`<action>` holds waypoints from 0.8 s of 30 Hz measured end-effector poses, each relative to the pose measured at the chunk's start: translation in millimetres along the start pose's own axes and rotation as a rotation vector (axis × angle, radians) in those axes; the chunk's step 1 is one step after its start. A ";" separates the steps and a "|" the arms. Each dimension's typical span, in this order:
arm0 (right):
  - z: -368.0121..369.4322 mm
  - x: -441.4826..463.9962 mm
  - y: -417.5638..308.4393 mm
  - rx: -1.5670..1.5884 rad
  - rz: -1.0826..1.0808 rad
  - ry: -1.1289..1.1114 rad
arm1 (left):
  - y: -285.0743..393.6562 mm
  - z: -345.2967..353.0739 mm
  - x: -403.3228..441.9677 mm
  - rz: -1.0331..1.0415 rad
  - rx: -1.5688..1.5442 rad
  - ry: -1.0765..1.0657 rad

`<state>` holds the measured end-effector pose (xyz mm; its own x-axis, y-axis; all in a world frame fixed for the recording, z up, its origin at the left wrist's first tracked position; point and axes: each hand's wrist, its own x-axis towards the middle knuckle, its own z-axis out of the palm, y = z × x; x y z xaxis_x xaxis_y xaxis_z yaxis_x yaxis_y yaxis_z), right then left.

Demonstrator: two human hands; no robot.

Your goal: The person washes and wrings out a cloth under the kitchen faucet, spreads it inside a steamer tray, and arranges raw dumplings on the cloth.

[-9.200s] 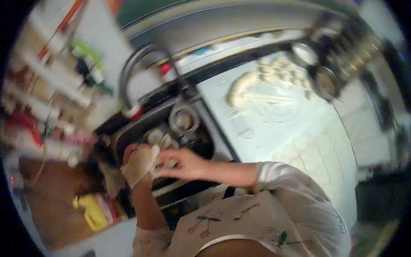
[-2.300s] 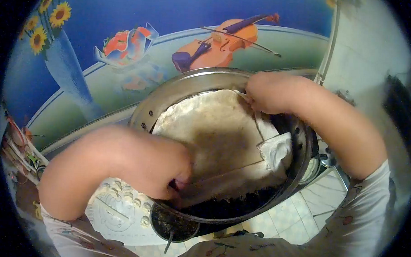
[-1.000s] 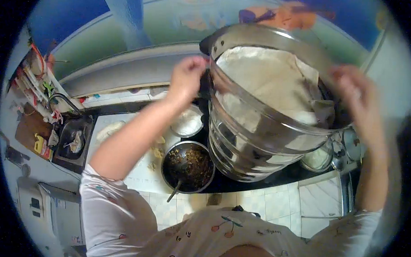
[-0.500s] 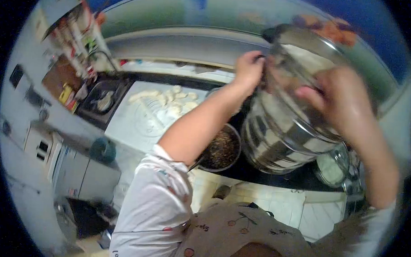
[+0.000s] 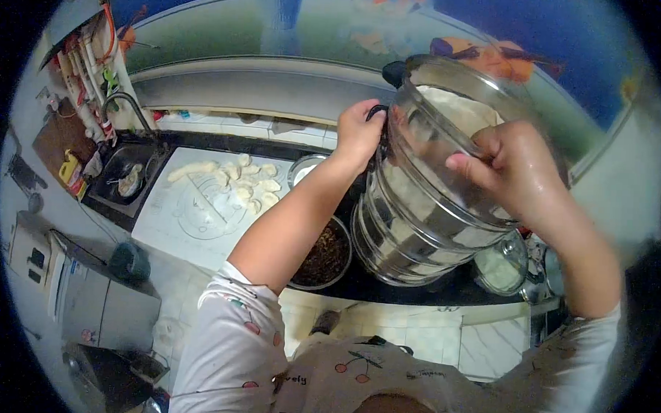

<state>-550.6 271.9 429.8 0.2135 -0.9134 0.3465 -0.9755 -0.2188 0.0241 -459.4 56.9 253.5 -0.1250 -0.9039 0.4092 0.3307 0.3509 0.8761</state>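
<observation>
At one tiered steamer [image 5: 409,249], two hands [image 5: 358,140] [image 5: 518,158]; one filled pan [image 5: 326,259] alongside

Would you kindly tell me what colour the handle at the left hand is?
The handle is black; it shows best in the head view.

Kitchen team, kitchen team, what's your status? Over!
Left hand on black handle of steamer; right hand at its top. Pale cloth inside. Filled pan close beside its base. Over.

The right hand [image 5: 508,158] is partly hiding the cloth [image 5: 459,107]. The left arm [image 5: 294,211] is partly covering the pan [image 5: 349,245] (its contents [image 5: 326,259] are blurring).
</observation>
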 end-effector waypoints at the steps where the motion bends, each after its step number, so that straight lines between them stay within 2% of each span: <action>1: -1.9 0.1 -1.3 0.030 0.033 -0.034 | 2.6 2.1 -3.4 -0.020 -0.033 0.004; 4: -9.4 4.1 -5.5 -0.019 0.101 -0.159 | 13.8 3.2 -7.0 -0.048 -0.063 0.042; 7: -15.3 20.7 -10.8 -0.200 -0.023 -0.057 | 11.7 7.8 -7.6 -0.060 -0.041 0.090; 9: -16.0 54.7 -24.8 -0.425 -0.117 0.177 | 0.8 9.4 -4.5 -0.094 -0.119 0.080; 10: -9.7 77.9 -30.3 -0.438 -0.078 0.078 | -1.3 10.8 -3.9 -0.114 -0.155 0.070; 11: -1.7 100.8 -36.3 -0.449 -0.034 -0.021 | 5.7 14.0 -5.0 -0.144 -0.333 0.077; 13: 5.3 134.5 -58.9 -0.602 0.180 -0.398 | 22.3 14.4 -5.5 -0.243 -0.252 0.129; 15: 35.3 171.2 -46.0 -0.718 0.207 -0.507 | 15.2 16.5 3.4 -0.331 -0.200 0.211; 18: 55.7 184.1 -28.6 -0.743 0.193 -0.433 | 13.9 19.9 -2.4 -0.160 0.021 0.276; 21: 52.7 176.7 -35.6 -0.763 0.200 -0.470 | 26.2 18.9 -10.8 -0.109 0.093 0.271; 24: 54.6 178.1 -28.3 -0.684 0.206 -0.391 | 20.3 18.1 -5.3 -0.077 0.147 0.261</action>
<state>-482.0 96.7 439.6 -0.0939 -0.9939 0.0572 -0.7869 0.1093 0.6073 -469.0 73.3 273.8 0.1066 -0.9547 0.2778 0.1886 0.2937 0.9371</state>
